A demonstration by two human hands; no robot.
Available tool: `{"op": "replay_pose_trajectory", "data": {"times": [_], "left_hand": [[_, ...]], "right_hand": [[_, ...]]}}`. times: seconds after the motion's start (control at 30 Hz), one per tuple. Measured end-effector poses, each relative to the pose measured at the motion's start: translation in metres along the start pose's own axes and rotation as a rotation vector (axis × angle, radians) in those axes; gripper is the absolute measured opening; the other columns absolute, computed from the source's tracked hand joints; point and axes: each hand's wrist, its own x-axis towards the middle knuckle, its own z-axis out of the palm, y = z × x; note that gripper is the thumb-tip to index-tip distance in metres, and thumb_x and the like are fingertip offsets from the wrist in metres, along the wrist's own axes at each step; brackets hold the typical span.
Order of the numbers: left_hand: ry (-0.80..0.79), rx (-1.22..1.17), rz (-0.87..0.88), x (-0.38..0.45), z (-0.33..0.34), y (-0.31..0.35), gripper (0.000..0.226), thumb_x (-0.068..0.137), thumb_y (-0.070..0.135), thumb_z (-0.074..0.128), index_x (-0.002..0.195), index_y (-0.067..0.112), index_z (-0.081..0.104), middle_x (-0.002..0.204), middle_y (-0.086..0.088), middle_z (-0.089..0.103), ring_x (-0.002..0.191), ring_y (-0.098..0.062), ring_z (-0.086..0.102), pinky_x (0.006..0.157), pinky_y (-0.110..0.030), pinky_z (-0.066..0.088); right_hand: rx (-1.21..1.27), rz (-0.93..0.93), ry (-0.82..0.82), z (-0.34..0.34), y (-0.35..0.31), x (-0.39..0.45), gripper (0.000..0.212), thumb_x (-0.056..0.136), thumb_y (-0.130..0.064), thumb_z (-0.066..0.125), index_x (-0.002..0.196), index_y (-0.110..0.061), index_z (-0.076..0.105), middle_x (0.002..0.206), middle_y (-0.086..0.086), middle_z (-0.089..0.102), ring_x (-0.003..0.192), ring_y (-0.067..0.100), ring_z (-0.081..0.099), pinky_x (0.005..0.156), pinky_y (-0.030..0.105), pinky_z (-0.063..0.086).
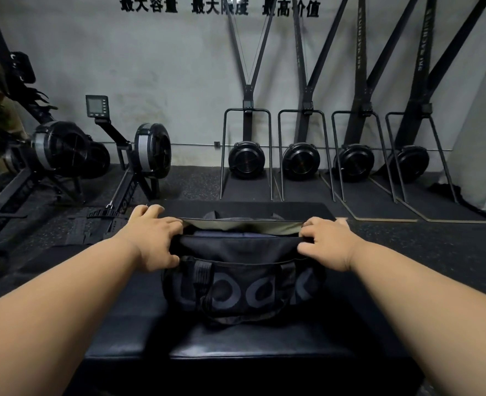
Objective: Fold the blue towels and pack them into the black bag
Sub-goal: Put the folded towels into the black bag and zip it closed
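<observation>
1. Bench (150,332): black padded top carries the black bag (244,284). The bag sits square between the two arms with its logo side facing the person. Base looks flat, so the judgement is that it needs no re-seating before closing.
2. Black bag: the mouth is open at the top, between the two grips. The near lip is pulled toward the person and the far lip with its olive lining (244,224) sits just beyond.
3. Blue towels (221,234): a dark blue mass shows inside the mouth, below both lips and between the hands. Fold count and neatness cannot be told. No towels are visible outside the bag, so packing looks near done.
4. Left hand (153,238): fingers are curled over the left end of the opening and clamp the near lip, with the thumb on the outer face below the grip.
5. Right hand (327,241): mirrors it at the right end, fingers curled onto the lip and clamped on fabric.
6. Step in hand, as judged: spreading or squaring the mouth to settle the load. To do it well, the person pulls both ends evenly outward from the grips, keeps the lips level, and presses the towels down below the zipper line (244,219) before drawing the lips together.
7. Risk: towel fabric caught in the closure near either grip.
</observation>
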Motion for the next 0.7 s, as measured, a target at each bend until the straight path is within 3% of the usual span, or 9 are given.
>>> {"op": "replay_pose_trajectory", "data": {"times": [0.17, 0.4, 0.57, 0.7], "left_hand": [[-0.023, -0.058, -0.033, -0.006, 0.010, -0.005, 0.089, 0.070, 0.074, 0.045, 0.151, 0.039, 0.039, 0.165, 0.021, 0.032, 0.158, -0.032, 0.012, 0.126, -0.053, 0.001], [-0.036, -0.110, -0.044, -0.014, 0.009, -0.002, 0.090, 0.076, 0.075, 0.049, 0.157, 0.038, 0.033, 0.167, 0.017, 0.029, 0.160, -0.029, 0.010, 0.128, -0.053, -0.001], [-0.027, -0.216, -0.045, -0.026, 0.007, 0.003, 0.090, 0.079, 0.070, 0.055, 0.160, 0.041, 0.026, 0.166, 0.009, 0.036, 0.159, -0.025, 0.018, 0.127, -0.046, 0.011], [0.042, -0.365, -0.134, -0.035, 0.017, 0.003, 0.085, 0.087, 0.062, 0.062, 0.160, 0.037, 0.027, 0.158, 0.000, 0.049, 0.146, -0.027, 0.041, 0.117, -0.043, 0.036]], "right_hand": [[-0.014, -0.082, 0.059, 0.005, 0.000, -0.008, 0.077, 0.067, -0.064, 0.028, 0.134, -0.041, 0.059, 0.138, -0.012, 0.057, 0.129, 0.012, 0.052, 0.106, 0.042, 0.026], [0.060, -0.075, 0.037, 0.006, 0.001, -0.019, 0.080, 0.068, -0.061, 0.036, 0.145, -0.044, 0.051, 0.141, -0.013, 0.055, 0.135, 0.010, 0.047, 0.108, 0.042, 0.029], [0.090, -0.051, 0.009, 0.007, 0.000, -0.031, 0.077, 0.075, -0.056, 0.046, 0.152, -0.045, 0.044, 0.134, -0.010, 0.057, 0.133, 0.013, 0.048, 0.112, 0.042, 0.028], [0.082, -0.041, 0.036, 0.010, -0.004, -0.036, 0.078, 0.076, -0.058, 0.046, 0.153, -0.046, 0.040, 0.125, -0.011, 0.059, 0.128, 0.016, 0.050, 0.112, 0.042, 0.028]]}}
